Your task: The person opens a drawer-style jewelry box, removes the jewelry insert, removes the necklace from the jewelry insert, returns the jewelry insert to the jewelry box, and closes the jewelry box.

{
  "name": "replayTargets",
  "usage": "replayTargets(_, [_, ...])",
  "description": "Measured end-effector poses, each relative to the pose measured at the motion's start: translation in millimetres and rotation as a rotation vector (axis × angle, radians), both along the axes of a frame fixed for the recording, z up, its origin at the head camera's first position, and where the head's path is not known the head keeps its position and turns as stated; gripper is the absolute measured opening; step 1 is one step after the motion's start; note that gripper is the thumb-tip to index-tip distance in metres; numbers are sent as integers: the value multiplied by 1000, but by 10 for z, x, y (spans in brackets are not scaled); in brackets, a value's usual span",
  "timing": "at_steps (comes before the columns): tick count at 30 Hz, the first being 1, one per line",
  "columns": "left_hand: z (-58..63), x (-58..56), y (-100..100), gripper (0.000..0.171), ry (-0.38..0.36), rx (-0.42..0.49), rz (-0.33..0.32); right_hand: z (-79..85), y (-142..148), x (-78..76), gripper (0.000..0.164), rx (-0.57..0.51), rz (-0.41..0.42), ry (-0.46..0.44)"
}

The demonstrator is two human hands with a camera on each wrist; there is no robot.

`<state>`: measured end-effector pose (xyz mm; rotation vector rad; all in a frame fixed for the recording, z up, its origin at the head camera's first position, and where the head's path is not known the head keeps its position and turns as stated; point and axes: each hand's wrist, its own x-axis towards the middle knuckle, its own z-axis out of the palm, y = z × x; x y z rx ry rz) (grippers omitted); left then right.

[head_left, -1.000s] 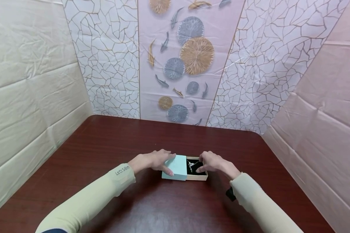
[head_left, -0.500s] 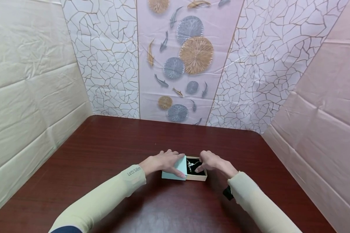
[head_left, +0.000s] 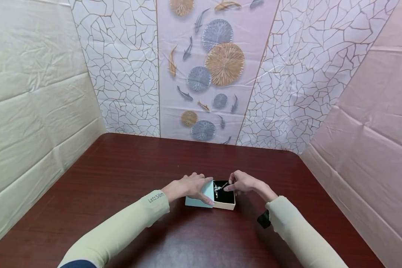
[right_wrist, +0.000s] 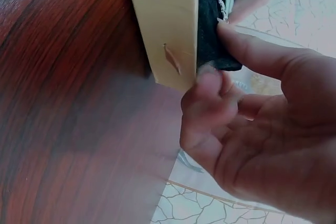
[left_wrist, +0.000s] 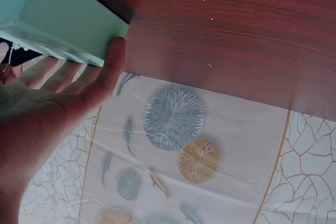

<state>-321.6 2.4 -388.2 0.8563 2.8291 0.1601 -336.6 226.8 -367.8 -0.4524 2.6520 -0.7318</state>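
A small jewellery box lies on the table, its light blue sleeve [head_left: 206, 191] at the left and its cream drawer [head_left: 224, 205] pulled out to the right. My left hand [head_left: 191, 188] rests across the sleeve, fingers stretched over the top and thumb near the front edge. Inside the drawer is a black pad [head_left: 226, 197] bearing a silver necklace [head_left: 217, 189]. With thumb and curled forefinger, my right hand [head_left: 245, 183] pinches the pad's edge. The right wrist view shows the pad [right_wrist: 212, 35] standing out past the drawer's rim, beside a slit [right_wrist: 172, 59] in the end wall.
The dark red-brown wooden table [head_left: 137, 160] surrounds the box. A patterned cloth backdrop [head_left: 201, 93] hangs behind it, with pale cloth walls at the left [head_left: 37, 111] and right [head_left: 372, 123]. A black band [head_left: 264, 219] is at the right wrist.
My left hand has moved right over the sleeve. My right hand has shifted from inside the drawer to the pad's edge, and the pad's right side has risen; the drawer has shifted slightly left.
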Motion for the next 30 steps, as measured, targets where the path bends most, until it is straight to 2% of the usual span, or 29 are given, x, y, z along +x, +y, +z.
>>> replayTargets(8, [7, 3, -6, 98, -5, 9, 1, 62, 68, -38, 20, -140, -55, -111])
replayTargets(19, [0, -2, -26, 100, 21, 26, -5, 123, 258, -49, 21, -210, -85, -137])
replayTargets(23, [46, -67, -40, 90, 112, 147, -26, 193, 294, -51, 22, -224, -83, -113])
replayTargets(27, [151, -133, -30, 58, 226, 343, -23, 281, 310, -64, 23, -254, -72, -83])
replayTargets(30, [230, -170, -7, 35, 187, 480, 1, 363, 302, -76, 23, -271, -67, -56])
